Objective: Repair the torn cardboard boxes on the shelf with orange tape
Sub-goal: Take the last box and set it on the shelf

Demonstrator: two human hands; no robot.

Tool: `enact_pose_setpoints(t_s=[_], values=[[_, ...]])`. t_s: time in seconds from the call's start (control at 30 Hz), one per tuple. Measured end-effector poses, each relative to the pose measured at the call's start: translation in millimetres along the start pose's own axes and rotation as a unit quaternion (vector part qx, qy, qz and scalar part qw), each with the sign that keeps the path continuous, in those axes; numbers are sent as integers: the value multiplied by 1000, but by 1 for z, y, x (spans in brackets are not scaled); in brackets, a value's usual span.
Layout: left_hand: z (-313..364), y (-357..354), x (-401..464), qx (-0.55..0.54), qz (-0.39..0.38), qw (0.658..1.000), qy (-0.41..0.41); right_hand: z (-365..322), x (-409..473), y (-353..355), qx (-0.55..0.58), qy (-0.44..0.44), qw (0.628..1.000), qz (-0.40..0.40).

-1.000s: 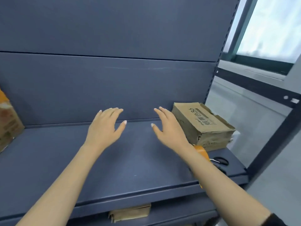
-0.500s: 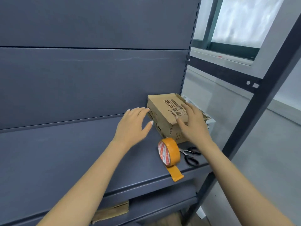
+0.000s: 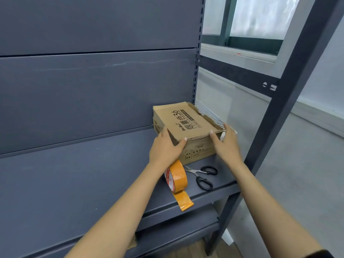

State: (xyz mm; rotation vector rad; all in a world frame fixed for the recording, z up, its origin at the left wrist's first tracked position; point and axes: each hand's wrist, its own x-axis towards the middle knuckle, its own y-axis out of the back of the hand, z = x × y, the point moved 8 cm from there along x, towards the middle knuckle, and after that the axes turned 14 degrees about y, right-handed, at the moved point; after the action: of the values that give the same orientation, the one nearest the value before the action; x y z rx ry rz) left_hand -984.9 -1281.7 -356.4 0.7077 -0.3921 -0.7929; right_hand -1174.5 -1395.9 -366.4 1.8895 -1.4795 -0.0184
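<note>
your left hand is pressed against the near left corner of the cardboard box, thumb hooked onto the torn front edge of the lid and fingers laid along the left side. your right hand clasps the near right corner, thumb on top of the lid and fingers wrapped around the right side, so both hands grip the box between them. the box sits right of the frame's centre, at the right end of the dark grey shelf, close to the back panel, its printed lid facing up and the front rim ragged. just below your left wrist, the roll of orange tape stands on its edge on the shelf, near the box's front face, with a loose tail of tape running toward the shelf's front lip. to the right of the roll, black-handled scissors lie flat on the shelf, blades pointing toward the box. a window fills the upper right of the frame.
</note>
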Motion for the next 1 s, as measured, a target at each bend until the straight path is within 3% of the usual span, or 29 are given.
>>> enact_pose_setpoints(t_s=[0.17,0.4,0.7,1.0], values=[[3,-6,1,-88,-39,995,6,13,3,-12,133,-40,990,-8],[1,6,-1,-166,-44,985,5,0,2,-10,190,-5,981,43],[11,104,-39,-272,5,957,-105,-102,-12,3,249,119,955,111],[-86,203,-66,-307,79,947,-51,-188,-58,-86,294,133,946,37]])
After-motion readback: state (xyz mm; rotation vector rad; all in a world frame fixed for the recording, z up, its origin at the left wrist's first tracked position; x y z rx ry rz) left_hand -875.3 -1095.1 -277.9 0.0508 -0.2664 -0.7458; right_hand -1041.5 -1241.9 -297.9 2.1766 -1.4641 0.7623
